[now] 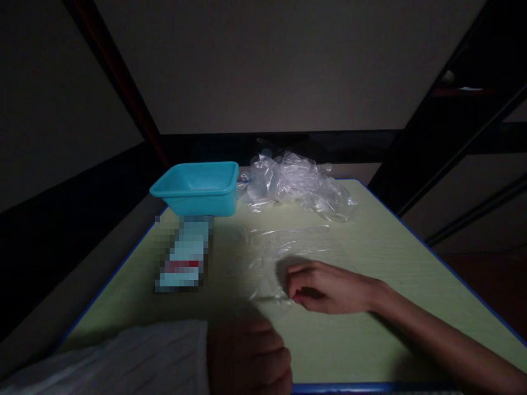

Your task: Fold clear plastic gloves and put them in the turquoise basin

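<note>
A clear plastic bag [272,258] lies flat on the pale yellow-green table, with creases along its near edge. My right hand [325,288] rests at the bag's near right part, thumb and fingers curled together in a pinch on the film. Close to the table's front edge, my left hand [251,356] is curled with its knuckles up, below a light sleeve. Its fingertips are hidden, so whatever it may hold cannot be made out.
At the back left stands a turquoise plastic basin [197,206]. A heap of crumpled clear plastic bags [296,184] sits beside it. A blurred-out phone-like rectangle [185,255] lies in front of the basin. The table [403,274] has a blue edge; a wall rises behind.
</note>
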A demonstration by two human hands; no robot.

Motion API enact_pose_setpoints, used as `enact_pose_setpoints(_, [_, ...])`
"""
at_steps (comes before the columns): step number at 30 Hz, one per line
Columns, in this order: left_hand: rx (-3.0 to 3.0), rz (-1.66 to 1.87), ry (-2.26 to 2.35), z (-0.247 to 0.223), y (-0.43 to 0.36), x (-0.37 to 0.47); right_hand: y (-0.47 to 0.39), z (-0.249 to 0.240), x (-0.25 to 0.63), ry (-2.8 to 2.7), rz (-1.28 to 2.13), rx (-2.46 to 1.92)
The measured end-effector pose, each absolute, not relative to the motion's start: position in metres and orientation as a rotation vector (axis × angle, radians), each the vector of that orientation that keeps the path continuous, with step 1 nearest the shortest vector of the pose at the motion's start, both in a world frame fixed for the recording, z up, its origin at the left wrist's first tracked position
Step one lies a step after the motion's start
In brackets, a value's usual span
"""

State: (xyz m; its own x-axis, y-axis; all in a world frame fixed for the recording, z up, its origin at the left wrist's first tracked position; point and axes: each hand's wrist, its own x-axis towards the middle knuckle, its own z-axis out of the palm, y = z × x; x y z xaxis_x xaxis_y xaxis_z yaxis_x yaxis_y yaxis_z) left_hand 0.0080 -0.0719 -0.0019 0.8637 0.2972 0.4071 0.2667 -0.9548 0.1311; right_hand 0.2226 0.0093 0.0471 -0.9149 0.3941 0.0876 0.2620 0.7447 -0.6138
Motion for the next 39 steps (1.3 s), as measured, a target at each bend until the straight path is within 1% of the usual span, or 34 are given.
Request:
enact_pose_setpoints(7, [2.911, 0.788, 0.574, 0.008, -0.058, 0.019, 0.017, 0.043, 0.225, -2.562, 1.170, -0.664])
enact_pose_setpoints(11, [2.868, 0.617, 0.784, 0.014, -0.053, 0.019, 0.016, 0.047, 0.227, -2.512, 1.237, -0.736])
enact_pose_setpoints(15, [2.802, 0.496, 0.907, 0.013, -0.051, 0.018, 0.015, 0.053, 0.229, -2.451, 1.233, -0.760])
enact_pose_setpoints(20, [2.841, 0.457, 0.964, 0.008, -0.051, 0.017, 0.016, 0.055, 0.234, -2.397, 1.116, -0.890])
enact_pose_setpoints(27, [2.831, 0.396, 0.912, 0.009, -0.050, 0.017, 0.020, 0.050, 0.237, -2.416, 1.121, -0.941])
enact_pose_setpoints(35, [2.828, 0.322, 0.827, 0.011, -0.048, 0.018, 0.022, 0.040, 0.230, -2.127, 1.291, -0.870])
enact_pose_setpoints(39, [2.815, 0.317, 0.824, 0.009, -0.047, 0.018, 0.025, 0.035, 0.230, -2.087, 1.180, -0.924])
